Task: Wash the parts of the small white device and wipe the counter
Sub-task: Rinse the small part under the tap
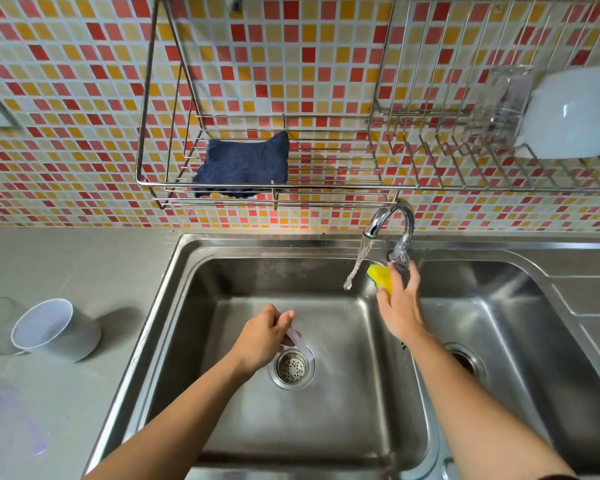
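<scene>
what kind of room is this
Probably a home kitchen: a double stainless sink with the tap running, a wire dish rack on the tiled wall, and a yellow sponge in the right hand.

Both arms extended forward. Left hand (264, 337) curled, pinching a clear part (300, 342). Right hand (399, 303) fingers straight, thumb pinning yellow sponge (381, 276).
</scene>
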Demonstrator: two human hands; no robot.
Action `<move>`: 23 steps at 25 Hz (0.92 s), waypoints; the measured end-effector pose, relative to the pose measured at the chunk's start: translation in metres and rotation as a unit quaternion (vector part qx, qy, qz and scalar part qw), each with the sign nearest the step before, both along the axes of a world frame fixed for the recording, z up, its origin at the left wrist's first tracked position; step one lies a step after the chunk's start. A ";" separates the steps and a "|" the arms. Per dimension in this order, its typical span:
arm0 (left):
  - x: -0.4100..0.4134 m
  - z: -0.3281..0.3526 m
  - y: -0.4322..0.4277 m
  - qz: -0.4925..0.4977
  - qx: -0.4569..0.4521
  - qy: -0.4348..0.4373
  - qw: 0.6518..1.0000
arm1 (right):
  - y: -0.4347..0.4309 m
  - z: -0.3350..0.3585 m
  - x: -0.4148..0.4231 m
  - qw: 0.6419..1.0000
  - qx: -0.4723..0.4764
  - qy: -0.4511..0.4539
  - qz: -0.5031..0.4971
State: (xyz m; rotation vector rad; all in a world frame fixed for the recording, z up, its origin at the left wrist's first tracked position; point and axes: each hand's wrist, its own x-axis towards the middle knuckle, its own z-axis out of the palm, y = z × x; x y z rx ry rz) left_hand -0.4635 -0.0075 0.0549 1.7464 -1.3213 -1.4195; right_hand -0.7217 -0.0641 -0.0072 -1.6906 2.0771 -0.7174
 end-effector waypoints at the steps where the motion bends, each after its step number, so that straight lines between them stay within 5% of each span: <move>1: -0.003 -0.003 -0.002 0.017 0.012 0.021 1.000 | 0.010 -0.002 0.002 1.000 -0.018 -0.015 -0.015; 10: -0.060 -0.005 -0.038 0.042 0.214 0.141 0.966 | 0.051 0.010 0.008 0.992 -0.082 -0.083 -0.040; 16: -0.080 0.012 -0.073 -0.047 0.045 0.180 0.982 | 0.029 0.032 0.012 0.985 -0.163 -0.063 -0.018; 23: -0.087 0.007 -0.075 0.048 0.060 0.291 0.954 | 0.024 0.032 0.036 0.984 -0.149 0.078 0.059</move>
